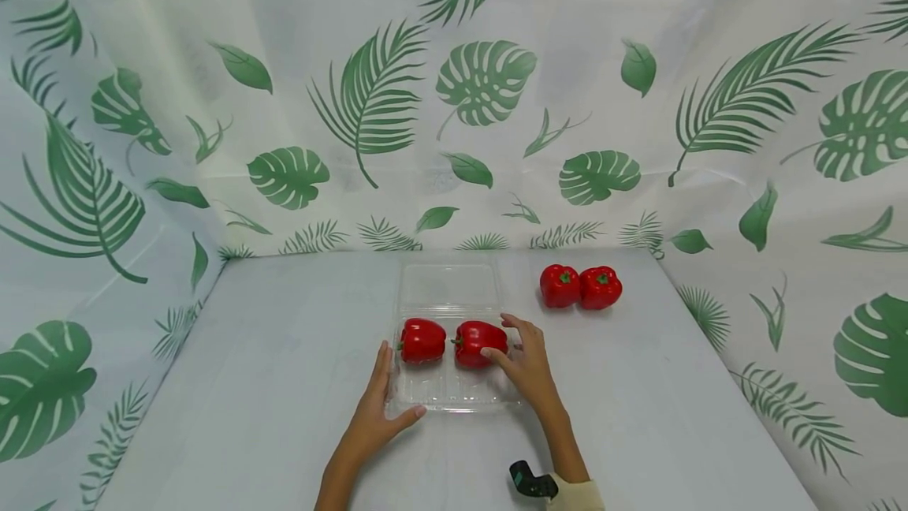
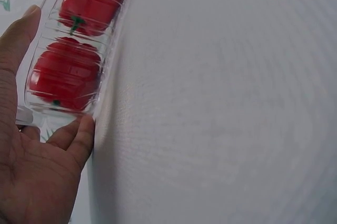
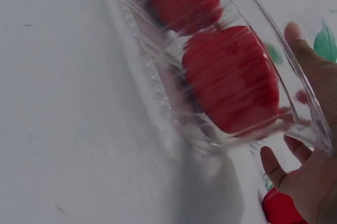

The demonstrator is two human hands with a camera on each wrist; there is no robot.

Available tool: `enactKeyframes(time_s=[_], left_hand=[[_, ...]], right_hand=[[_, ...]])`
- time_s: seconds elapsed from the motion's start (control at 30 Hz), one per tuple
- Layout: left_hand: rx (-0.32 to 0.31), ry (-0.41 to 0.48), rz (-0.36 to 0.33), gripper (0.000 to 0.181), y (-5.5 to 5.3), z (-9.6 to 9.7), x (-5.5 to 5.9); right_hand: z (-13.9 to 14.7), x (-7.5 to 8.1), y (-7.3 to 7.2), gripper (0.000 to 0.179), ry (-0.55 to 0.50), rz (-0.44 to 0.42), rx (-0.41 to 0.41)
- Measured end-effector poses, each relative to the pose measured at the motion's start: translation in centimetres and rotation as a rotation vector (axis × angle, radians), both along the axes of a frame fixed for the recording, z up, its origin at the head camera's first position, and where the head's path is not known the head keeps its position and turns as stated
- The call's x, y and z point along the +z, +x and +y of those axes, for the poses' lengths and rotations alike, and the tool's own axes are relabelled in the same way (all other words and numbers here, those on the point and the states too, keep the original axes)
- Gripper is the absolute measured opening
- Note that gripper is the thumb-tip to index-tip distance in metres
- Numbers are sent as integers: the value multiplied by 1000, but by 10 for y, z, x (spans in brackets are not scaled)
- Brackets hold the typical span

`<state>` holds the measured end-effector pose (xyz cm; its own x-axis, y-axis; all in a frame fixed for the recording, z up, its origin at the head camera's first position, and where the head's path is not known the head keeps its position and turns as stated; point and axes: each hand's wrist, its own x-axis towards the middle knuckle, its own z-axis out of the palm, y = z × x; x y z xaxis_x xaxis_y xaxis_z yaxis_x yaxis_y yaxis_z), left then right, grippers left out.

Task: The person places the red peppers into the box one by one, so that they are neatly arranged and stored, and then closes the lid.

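A clear plastic clamshell container (image 1: 422, 394) lies with its lid (image 1: 448, 284) folded back on the far side. Inside its back half are two red bell peppers, a left one (image 1: 423, 340) and a right one (image 1: 479, 343), stems to the left. My left hand (image 1: 374, 415) lies along the container's left wall, fingers extended and thumb spread at the front corner. In the left wrist view, fingertips (image 2: 87, 121) meet its end. My right hand (image 1: 528, 361) is at the right end, its thumb overlapping the right pepper; the right wrist view shows fingers (image 3: 272, 166) spread loosely outside the wall.
Two more red bell peppers, one (image 1: 560, 286) beside the other (image 1: 600, 288), stand at the back right of the white table (image 1: 284, 337). Leaf-printed sheets (image 1: 468, 101) hang behind and at both sides. A black device (image 1: 532, 481) is by my right wrist.
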<state>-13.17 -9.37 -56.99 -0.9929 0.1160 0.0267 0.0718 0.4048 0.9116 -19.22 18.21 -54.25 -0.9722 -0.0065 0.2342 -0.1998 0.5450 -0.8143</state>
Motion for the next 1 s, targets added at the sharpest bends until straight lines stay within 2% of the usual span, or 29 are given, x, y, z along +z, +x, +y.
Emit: enactKeyframes(time_s=[0.17, 0.4, 0.6, 0.77, 0.87, 1.0], left_hand=[[-6, 12, 6, 111, 0, 0, 1], [11, 15, -7, 112, 1, 0, 0], [10, 11, -14, 112, 1, 0, 0], [-4, 11, -12, 111, 2, 0, 0], [-2, 10, -12, 111, 2, 0, 0], [1, 13, -12, 111, 2, 1, 1]], right_hand=[[11, 4, -2, 56, -87, -1, -91], [29, 6, -7, 42, -134, 52, -317], [46, 2, -16, 45, -215, 68, -504], [64, -8, -28, 49, -255, 64, -631], [75, -13, -38, 55, -291, 75, -678], [88, -14, -48, 62, -311, 82, -690]])
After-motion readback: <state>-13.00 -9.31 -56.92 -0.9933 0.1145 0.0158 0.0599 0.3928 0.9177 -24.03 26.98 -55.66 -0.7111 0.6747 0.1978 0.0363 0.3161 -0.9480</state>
